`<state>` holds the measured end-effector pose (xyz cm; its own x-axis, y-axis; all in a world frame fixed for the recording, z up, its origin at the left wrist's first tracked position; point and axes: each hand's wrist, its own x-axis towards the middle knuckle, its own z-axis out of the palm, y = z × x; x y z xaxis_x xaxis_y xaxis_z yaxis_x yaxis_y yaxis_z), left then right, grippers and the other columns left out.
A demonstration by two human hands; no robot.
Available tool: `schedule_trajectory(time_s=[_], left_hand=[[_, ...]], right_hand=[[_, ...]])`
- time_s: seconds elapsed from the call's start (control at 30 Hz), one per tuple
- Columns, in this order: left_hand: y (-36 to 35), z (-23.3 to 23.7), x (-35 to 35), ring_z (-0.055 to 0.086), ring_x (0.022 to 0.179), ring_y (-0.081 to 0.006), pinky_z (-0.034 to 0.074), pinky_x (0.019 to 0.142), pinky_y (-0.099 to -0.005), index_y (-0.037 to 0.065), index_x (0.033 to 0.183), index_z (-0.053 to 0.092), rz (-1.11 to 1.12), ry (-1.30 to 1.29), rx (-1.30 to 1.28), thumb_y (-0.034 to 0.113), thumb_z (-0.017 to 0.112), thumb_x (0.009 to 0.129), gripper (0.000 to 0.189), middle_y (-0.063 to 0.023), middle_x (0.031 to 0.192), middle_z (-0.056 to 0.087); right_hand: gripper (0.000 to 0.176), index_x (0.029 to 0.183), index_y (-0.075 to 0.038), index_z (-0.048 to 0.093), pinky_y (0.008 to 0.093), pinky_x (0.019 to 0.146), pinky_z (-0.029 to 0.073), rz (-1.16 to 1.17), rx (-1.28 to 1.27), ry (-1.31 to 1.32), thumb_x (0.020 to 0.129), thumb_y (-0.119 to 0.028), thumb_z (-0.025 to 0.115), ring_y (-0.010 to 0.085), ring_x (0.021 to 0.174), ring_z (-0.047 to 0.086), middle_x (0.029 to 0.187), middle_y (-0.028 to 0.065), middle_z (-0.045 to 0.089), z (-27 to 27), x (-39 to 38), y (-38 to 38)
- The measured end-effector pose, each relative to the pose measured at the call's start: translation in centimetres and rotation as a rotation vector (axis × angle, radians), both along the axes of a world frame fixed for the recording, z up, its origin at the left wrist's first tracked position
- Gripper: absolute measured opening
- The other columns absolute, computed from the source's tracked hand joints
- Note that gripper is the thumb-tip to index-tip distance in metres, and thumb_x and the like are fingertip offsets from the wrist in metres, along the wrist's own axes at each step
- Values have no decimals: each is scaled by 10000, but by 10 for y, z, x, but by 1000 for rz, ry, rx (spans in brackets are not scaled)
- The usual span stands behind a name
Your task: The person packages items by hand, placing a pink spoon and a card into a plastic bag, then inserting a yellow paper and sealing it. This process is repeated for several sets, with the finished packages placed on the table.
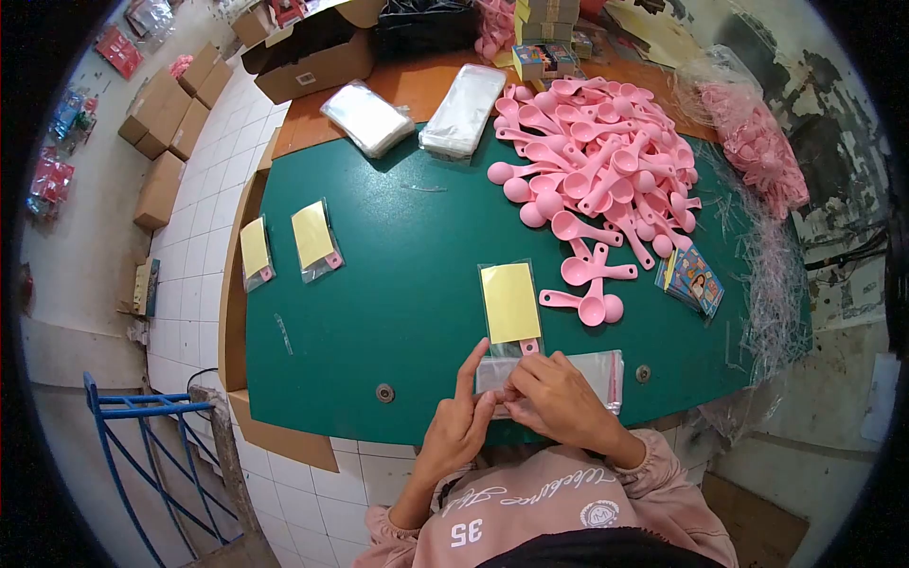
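The person wears a pink top (530,511) with the number 35 on it. There is curly writing too, but it cannot be read.

Both hands are at the near edge of the green table (398,312). They hold a clear bag (592,369). The bag is thin, shiny and see-through. It lies flat, and its long side runs from left to right. One end sticks out to the right, with a thin red strip near that end.

The left hand (459,426) pinches the left end of the bag. Its pointing finger sticks straight up and the other fingers are curled in. The right hand (559,402) lies on top of the bag with bent fingers that grip it.

Just past the hands lies a filled bag (511,305). It points away from the person and holds a yellow card, with a pink handle showing at its near end.

To the right are small picture cards (691,279). Two more filled bags (315,239) lie far to the left.

Farther back is a big heap of smooth pink plastic spoons (597,151) with round bowls. Behind them lie stacks of clear bags (464,109) and a brown cardboard box (312,57).
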<state>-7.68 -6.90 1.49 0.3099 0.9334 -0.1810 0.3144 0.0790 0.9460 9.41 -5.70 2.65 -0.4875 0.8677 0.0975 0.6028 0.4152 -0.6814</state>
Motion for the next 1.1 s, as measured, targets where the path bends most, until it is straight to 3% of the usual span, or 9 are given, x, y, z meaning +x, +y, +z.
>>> schedule_trajectory(time_s=[0.33, 0.4, 0.5, 0.57, 0.63, 0.8, 0.9, 0.93, 1.1], left_hand=[[16, -11, 13, 616, 731, -102, 483, 628, -215, 40, 1200, 430, 112, -132, -243, 44, 475, 876, 327, -110, 751, 633], [19, -15, 12, 617, 749, -110, 494, 642, -220, 33, 1169, 454, 139, -268, -268, 38, 460, 883, 286, -95, 791, 634], [23, -8, 8, 618, 811, -134, 520, 702, -240, 3, 1110, 495, 102, -420, -367, 33, 426, 900, 223, -67, 889, 621], [22, -7, 7, 611, 831, -128, 510, 695, -228, -24, 1055, 537, 103, -464, -385, 38, 444, 897, 193, -97, 930, 625], [22, -9, 4, 606, 861, -137, 515, 722, -238, -43, 1041, 552, 79, -436, -389, 39, 431, 904, 201, -96, 958, 611], [18, -14, 11, 603, 857, -135, 516, 710, -249, -39, 1045, 585, 140, -469, -382, 61, 426, 914, 229, -87, 978, 617], [20, -12, 20, 606, 864, -144, 519, 729, -261, -43, 1040, 586, 171, -496, -391, 60, 423, 915, 230, -94, 992, 613], [20, -11, 22, 606, 864, -144, 519, 729, -261, -43, 1040, 586, 176, -490, -393, 60, 423, 915, 230, -94, 992, 613], [21, -3, 15, 625, 820, -178, 525, 742, -287, -44, 1061, 562, 93, -466, -342, 55, 427, 911, 225, -103, 991, 609]], right_hand=[[129, 792, -67, 521, 345, 720, 356, 222, 121, 0, 739, -146, 607, 210, 748, 496, 748, 69, 485, 2, 19, -4], [120, 809, -68, 538, 343, 712, 374, 474, -222, 215, 747, -132, 619, 206, 737, 510, 756, 68, 498, 18, 46, 3], [155, 801, -39, 571, 330, 634, 422, 346, -341, 424, 712, -104, 679, 211, 722, 557, 808, 89, 577, 45, 131, 26], [162, 750, -15, 583, 295, 539, 394, 139, -262, 901, 690, -99, 708, 184, 593, 533, 682, 79, 572, 25, 215, 41], [155, 851, -18, 569, 279, 558, 422, -704, -103, 461, 741, -87, 655, 193, 633, 539, 736, 81, 575, 37, 281, 70], [401, 1016, -50, 507, 312, 731, 430, -792, 199, -463, 658, -57, 689, 229, 746, 526, 881, 92, 528, 24, 257, 44], [616, 1076, -75, 465, 331, 794, 415, -203, -53, 125, 555, -147, 784, 245, 891, 496, 968, 100, 460, 15, 123, 27], [586, 1077, -71, 465, 382, 866, 392, -91, 9, 31, 568, -108, 753, 321, 946, 476, 1020, 131, 435, 12, 88, 19], [301, 929, -49, 551, 342, 706, 456, -139, 85, 102, 663, -49, 691, 266, 811, 523, 944, 117, 440, -23, 45, 12]])
